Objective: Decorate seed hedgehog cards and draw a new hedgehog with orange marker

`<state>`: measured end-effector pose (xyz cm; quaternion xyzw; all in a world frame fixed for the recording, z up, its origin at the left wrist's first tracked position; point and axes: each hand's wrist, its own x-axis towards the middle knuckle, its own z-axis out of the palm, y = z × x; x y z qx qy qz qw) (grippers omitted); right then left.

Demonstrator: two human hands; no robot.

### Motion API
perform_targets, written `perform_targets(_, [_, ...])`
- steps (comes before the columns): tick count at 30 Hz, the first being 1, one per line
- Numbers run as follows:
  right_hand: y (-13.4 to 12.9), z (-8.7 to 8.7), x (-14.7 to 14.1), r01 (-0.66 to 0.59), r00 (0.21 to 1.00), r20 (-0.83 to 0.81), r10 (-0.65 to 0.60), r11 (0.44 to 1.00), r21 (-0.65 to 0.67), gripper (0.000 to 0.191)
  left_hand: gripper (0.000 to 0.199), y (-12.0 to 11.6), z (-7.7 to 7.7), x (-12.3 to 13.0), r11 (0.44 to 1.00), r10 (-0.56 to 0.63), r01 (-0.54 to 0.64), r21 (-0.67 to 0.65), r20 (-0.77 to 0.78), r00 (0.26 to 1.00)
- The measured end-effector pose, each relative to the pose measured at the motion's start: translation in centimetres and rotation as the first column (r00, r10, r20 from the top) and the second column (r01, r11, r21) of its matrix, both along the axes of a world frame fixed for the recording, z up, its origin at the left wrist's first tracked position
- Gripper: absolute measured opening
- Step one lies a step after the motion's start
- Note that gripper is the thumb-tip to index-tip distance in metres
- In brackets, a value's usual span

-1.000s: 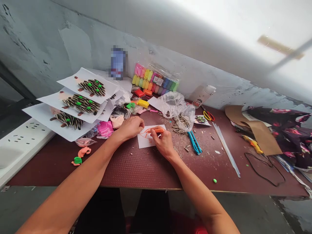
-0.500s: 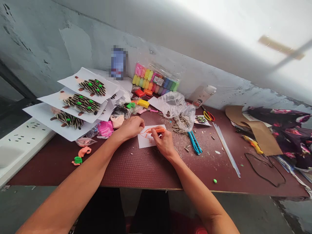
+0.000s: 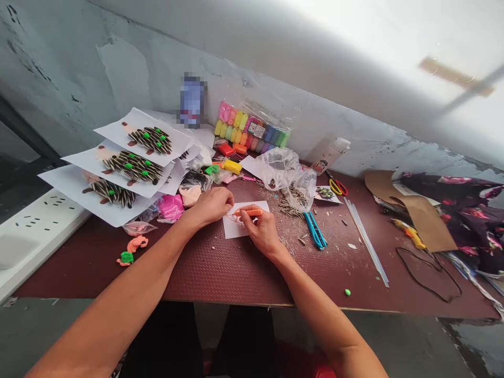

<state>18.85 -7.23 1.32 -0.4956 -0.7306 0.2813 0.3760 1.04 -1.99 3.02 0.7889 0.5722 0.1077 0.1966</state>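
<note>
Nothing readable on this desk so far! Upper middle of the frame, the bag of coloured modelling clay (image 3: 252, 128) carries a small printed label (image 3: 259, 131), but its print is too tiny to make out. Beside it, the pixelated object (image 3: 192, 102) is blurred out, and the white bottle (image 3: 328, 155) shows no legible wording either.

Sheets of paper with seed pictures (image 3: 134, 168) lie stacked beside a power strip (image 3: 35, 231); a pack of clay bars (image 3: 252, 128), a plastic bag of seeds (image 3: 285, 173), blue scissors (image 3: 315, 231) and glue sticks (image 3: 364, 241) sit along the table (image 3: 236, 278).
</note>
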Motion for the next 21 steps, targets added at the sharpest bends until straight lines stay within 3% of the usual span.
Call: perform_targets(21, [-0.22,0.14,-0.17,0.002,1.000,-0.004,-0.002,1.000,-0.001,0.029,0.023,0.02,-0.12,-0.05,1.000,0.006,-0.006,0.011,0.003,1.000])
